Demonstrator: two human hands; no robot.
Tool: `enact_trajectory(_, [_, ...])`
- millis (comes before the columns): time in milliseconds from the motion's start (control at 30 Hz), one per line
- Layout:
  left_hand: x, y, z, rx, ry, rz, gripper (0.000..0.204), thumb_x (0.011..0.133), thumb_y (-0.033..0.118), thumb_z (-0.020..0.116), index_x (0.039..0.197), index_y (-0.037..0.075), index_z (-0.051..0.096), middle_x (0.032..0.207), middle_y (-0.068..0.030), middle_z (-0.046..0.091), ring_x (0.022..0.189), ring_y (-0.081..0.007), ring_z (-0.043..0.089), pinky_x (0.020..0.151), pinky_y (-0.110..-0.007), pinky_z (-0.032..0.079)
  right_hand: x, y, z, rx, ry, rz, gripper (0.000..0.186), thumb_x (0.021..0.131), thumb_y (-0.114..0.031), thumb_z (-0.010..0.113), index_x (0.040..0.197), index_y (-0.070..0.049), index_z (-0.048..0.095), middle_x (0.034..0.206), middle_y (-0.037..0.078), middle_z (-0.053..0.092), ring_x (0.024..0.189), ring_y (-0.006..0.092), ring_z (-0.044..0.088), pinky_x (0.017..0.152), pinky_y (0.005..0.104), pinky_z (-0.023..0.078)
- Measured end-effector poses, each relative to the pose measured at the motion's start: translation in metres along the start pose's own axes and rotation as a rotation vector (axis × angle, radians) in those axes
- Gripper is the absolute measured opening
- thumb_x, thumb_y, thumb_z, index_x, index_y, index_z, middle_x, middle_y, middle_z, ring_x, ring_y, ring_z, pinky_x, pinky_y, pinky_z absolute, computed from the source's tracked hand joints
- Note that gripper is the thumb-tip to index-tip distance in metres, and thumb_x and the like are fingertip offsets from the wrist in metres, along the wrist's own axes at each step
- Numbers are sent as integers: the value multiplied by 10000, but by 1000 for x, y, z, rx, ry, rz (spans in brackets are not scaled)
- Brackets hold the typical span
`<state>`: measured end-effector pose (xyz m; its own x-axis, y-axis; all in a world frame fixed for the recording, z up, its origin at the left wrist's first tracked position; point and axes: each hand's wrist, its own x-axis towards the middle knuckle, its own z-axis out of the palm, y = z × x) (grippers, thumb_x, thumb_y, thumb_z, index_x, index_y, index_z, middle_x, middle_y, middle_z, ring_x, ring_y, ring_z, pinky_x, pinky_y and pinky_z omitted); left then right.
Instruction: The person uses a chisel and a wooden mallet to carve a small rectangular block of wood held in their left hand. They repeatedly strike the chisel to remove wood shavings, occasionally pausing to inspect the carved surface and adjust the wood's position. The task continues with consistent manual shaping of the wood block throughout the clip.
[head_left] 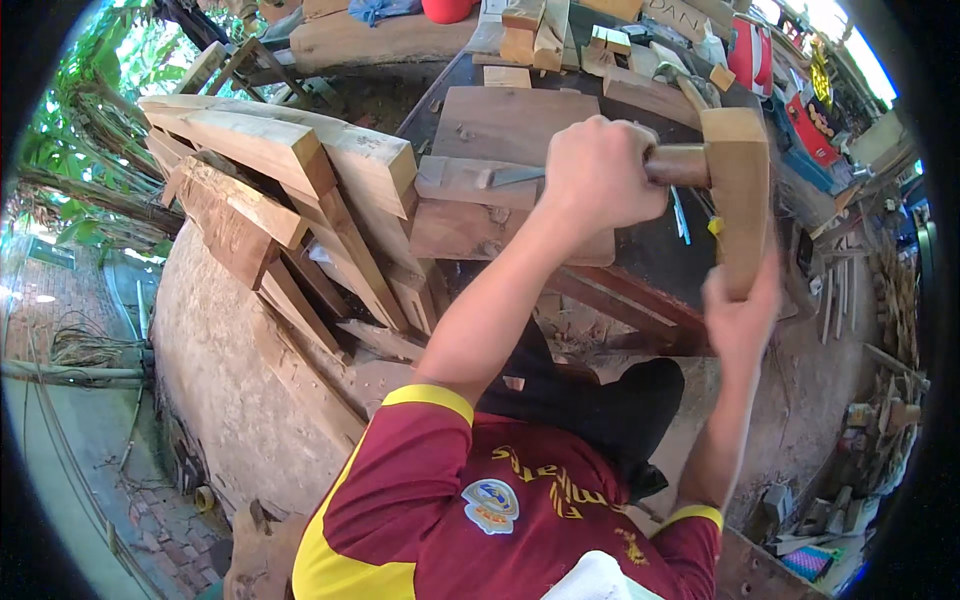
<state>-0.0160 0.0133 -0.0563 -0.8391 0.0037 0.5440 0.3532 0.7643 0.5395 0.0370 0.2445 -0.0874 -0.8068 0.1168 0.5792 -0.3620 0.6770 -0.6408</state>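
Note:
My left hand (600, 180) is closed round the short handle of a wooden mallet (738, 190), held up over the workbench. The lower end of the mallet's long head rests in my right hand (742, 305), whose fingers are wrapped round it and slightly blurred. Below my left hand lie flat brown boards (500, 118), with a smaller wood block (465, 182) across them. A thin grey blade-like piece (515, 176) sits on that block, partly hidden by my left hand. Light blue pen-like sticks (681, 215) lie on the dark bench top near the mallet.
Thick timber beams (290, 150) lean at the bench's left side. Wood offcuts (535, 35) and a hammer (685, 80) lie along the far side. A red container (447, 10) stands at the back. More scrap wood (840, 300) is at the right.

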Motion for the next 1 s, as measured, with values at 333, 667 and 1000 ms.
enact_trajectory(333, [7, 3, -8, -19, 3, -60, 159, 579, 229, 647, 686, 116, 679, 606, -136, 605, 636, -352, 612, 600, -418, 506, 19, 9, -6, 14, 405, 25, 564, 702, -59, 748, 1204, -3, 495, 1072, 104, 606, 1006, 218, 578, 858, 349, 465])
enact_trajectory(667, [7, -1, -13, -41, 13, -75, 186, 576, 228, 661, 711, 103, 691, 630, -144, 618, 661, -353, 616, 628, -407, 510, 25, 7, -12, 622, 380, 338, 662, 670, -13, 687, 1283, 17, 438, 1078, 178, 588, 971, 279, 605, 870, 367, 478])
enact_trajectory(1000, [3, -5, -13, 6, 23, -51, 207, 579, 233, 659, 745, 118, 706, 633, -141, 623, 663, -345, 623, 628, -410, 515, 25, 1, -16, 290, 158, 108, 494, 691, -2, 656, 1162, 9, 509, 1033, 158, 604, 920, 242, 614, 855, 342, 470])
